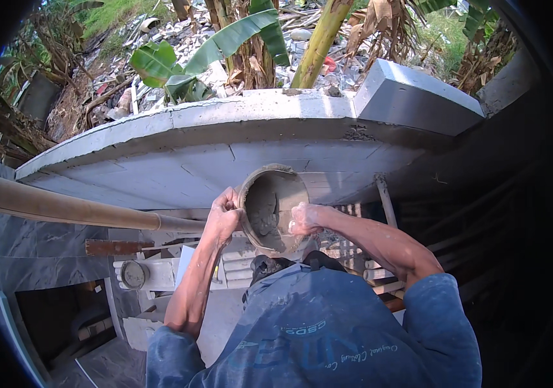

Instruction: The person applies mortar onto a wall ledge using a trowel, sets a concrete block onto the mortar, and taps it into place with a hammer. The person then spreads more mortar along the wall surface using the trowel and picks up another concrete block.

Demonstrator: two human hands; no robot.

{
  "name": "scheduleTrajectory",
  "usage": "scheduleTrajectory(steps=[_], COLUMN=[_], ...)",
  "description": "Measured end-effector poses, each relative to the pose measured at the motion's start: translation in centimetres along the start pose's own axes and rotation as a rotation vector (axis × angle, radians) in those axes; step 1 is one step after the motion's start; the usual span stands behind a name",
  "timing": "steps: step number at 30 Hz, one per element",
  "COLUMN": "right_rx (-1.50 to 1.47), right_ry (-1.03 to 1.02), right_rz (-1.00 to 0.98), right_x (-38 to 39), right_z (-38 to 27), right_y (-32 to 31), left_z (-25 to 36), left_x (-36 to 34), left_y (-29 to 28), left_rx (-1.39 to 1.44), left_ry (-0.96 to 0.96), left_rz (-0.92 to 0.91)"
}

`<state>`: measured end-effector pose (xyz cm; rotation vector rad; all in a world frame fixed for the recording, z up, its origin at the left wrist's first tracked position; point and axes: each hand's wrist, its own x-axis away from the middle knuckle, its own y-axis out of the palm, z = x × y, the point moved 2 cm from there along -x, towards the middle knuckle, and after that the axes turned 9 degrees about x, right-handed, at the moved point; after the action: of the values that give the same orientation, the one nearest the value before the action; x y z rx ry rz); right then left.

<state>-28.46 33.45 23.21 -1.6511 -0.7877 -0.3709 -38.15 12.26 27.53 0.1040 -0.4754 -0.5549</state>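
Observation:
A round bucket [265, 200] caked with grey mortar is tilted so that its mouth faces me, in front of the block wall. Wet grey mortar [262, 210] lies inside it. With its fingers closed, my left hand [226, 212] grips the bucket's left rim. At the right side of the mouth, my right hand [303, 218] is closed in a fist, partly inside the rim. Whether it holds the rim or a tool is hidden. Both hands and forearms are smeared with pale mortar.
A pale block wall [205, 178] with a ledge on top [224, 111] curves across ahead. A slanted slab [418, 94] rests on its right end. A bamboo pole [82, 204] crosses at left. Below are scaffold boards and a smaller mortar container [134, 275]. Banana plants [237, 42] and rubble stand beyond.

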Motion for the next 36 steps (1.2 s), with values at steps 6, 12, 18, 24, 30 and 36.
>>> scheduleTrajectory(steps=[6,12,18,24,30,36], right_rx=[-0.918,-0.863,-0.931,-1.483,-1.667,-0.463], right_ry=[0.013,0.04,0.028,-0.071,0.033,0.838], right_rz=[-0.276,-0.054,0.238,0.318,1.11,1.792], right_x=[4.3,9.0,10.5,14.6,23.8,27.6], right_z=[-0.9,2.3,4.6,7.1,12.7,24.1], right_y=[1.4,0.6,1.4,1.7,-2.6,-6.0], left_z=[-1.4,-1.7,-1.9,-4.9,-8.3,-11.7], left_x=[0.2,2.5,1.5,0.3,0.0,0.1], left_y=[-0.7,-1.8,-0.5,-0.8,-1.2,-3.1], left_rx=[0.071,0.164,0.265,0.441,0.39,0.316], left_ry=[-0.17,-0.145,-0.039,-0.01,-0.035,-0.123], left_rz=[0.015,0.022,0.059,0.146,0.199,0.301])
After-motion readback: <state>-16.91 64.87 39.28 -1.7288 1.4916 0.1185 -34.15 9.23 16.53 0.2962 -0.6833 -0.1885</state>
